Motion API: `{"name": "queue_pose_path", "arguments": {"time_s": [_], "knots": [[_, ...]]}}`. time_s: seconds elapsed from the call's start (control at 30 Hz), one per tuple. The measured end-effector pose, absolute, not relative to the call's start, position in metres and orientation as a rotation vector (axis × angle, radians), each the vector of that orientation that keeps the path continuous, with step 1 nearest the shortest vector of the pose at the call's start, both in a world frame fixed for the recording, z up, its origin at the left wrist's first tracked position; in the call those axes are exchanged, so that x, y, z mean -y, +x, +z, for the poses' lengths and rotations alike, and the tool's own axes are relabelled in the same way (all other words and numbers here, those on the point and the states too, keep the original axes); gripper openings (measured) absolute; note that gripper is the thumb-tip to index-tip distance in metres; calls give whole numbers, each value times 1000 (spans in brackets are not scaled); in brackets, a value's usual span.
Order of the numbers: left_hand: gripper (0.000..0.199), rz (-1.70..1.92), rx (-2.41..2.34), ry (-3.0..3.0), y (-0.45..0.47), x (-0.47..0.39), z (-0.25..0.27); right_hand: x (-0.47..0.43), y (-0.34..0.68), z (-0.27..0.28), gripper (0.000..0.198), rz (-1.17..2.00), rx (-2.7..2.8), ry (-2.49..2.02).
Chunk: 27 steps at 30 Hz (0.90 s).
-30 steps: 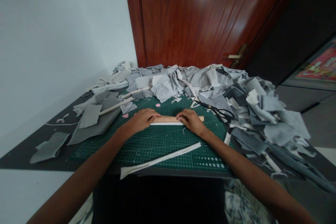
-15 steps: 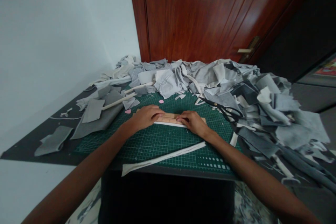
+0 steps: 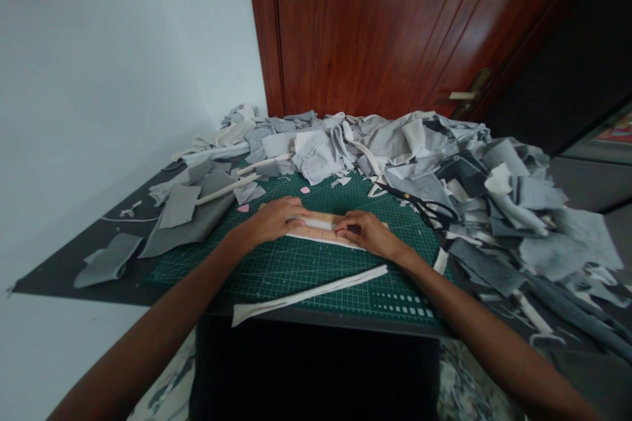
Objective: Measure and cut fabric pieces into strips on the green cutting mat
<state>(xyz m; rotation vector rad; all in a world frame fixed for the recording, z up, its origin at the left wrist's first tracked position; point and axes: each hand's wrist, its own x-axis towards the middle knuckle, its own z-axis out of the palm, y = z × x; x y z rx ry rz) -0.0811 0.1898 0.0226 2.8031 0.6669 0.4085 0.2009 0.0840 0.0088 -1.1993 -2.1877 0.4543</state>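
Observation:
In the head view, two flat wooden strips lie side by side on the green cutting mat: a far strip (image 3: 323, 216) and a near strip (image 3: 316, 233). A white band (image 3: 318, 224), apparently fabric, shows in the gap between them, with more white along the near edge. My left hand (image 3: 279, 220) is closed over the left part, thumb and fingers pinching at the near strip. On the right part my right hand (image 3: 366, 232) pinches the near strip likewise. Closer to me, a loose cream fabric strip (image 3: 311, 294) lies slantwise across the mat.
Black-handled scissors (image 3: 417, 200) rest at the right beside a heap of grey fabric scraps (image 3: 553, 237). More scraps (image 3: 326, 151) pile along the back, before a brown door (image 3: 365, 33). Grey pieces (image 3: 180, 207) lie at left. Small pink bits (image 3: 305, 190) dot the cutting mat (image 3: 296, 263).
The near wooden strip has shifted slightly toward me, parting from the far one, and white now shows between them. The view has shifted a little.

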Motion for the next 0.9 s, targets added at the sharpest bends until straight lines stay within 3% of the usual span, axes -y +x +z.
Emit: {"name": "queue_pose_path", "arguments": {"time_s": [0.9], "knots": [[28,349,-443,2581,-96,-200,26,-82,192,1,18,412,2273,-1122]]}}
